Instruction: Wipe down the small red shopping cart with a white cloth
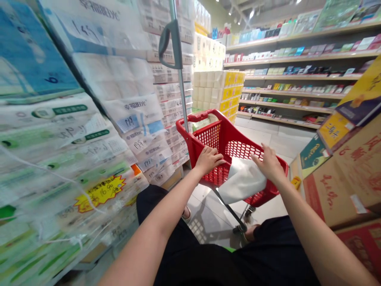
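A red plastic shopping cart (200, 139) with a perforated basket stands in front of me. My left hand (209, 159) is closed over the basket's near left edge, its fingers bent inward. On the other side, my right hand (269, 162) hovers at or rests on the right rim with thumb and fingers apart; contact with the rim is hard to make out. Between both hands, a white, soft sheet or bag (245, 180) drapes over the near edge of the basket. Behind it, a light green and white package (205, 122) is partly hidden by the cart's red panel.
Stacked tissue packs (131, 107) rise close on the left, with a yellow price sign (101, 193). A metal pole with a grey handle (172, 44) stands upright by the cart. Cardboard boxes (330, 194) crowd the right. Stocked shelves (297, 65) line the back.
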Tool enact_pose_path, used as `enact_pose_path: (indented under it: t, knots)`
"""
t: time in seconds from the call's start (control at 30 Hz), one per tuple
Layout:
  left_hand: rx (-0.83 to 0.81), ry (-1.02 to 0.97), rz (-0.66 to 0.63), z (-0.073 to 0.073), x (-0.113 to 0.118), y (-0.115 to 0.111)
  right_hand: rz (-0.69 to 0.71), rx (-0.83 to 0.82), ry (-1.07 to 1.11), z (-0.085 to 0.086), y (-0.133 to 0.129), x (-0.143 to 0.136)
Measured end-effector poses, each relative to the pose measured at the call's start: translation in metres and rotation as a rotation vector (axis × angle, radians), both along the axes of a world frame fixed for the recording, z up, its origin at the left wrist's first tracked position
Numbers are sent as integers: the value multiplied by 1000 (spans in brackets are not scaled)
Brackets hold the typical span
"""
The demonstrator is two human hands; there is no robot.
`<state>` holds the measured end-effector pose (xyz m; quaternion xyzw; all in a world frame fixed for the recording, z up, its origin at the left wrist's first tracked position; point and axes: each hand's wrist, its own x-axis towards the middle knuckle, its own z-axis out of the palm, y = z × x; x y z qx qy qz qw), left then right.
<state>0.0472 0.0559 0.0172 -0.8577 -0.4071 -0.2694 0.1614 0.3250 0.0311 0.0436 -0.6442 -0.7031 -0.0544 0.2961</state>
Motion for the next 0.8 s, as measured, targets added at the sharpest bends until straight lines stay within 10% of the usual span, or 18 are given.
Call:
enact_pose_path:
  t: [0.17, 0.5, 0.8]
  knots:
    - [6, -14, 4, -2, 1, -2, 124, -301, -282, -19, -48, -34]
    - [-49, 88, -27, 1, 2, 2, 73, -31, -558, -35, -24, -98]
    - [-116, -20, -65, -3, -3, 3, 61, 118, -587, -43, -52, -62]
